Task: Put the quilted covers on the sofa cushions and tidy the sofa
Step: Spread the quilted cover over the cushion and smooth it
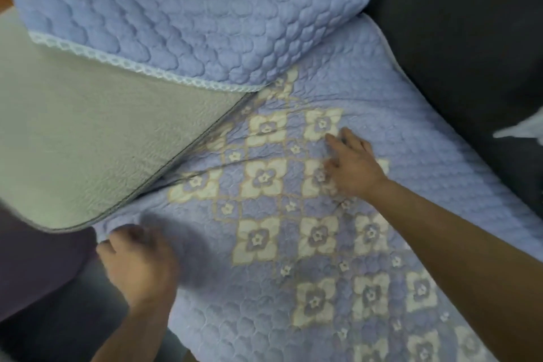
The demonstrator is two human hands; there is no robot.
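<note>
Head view: quilted cover (293, 214) lies spread over sofa cushion, flower panel up, creases running toward folded-back grey underside (88, 132) at cushion's left edge. Your left hand (138, 261), fingers clenched, grips cover's left edge. Your right hand (352, 164) presses flat mid-panel, fingers released. Risk: pull left too hard against pressing hand and creases deepen, or cover drags off dark sofa (455, 38) side. Bunched second cover (191, 17) may slide down onto it.
</note>
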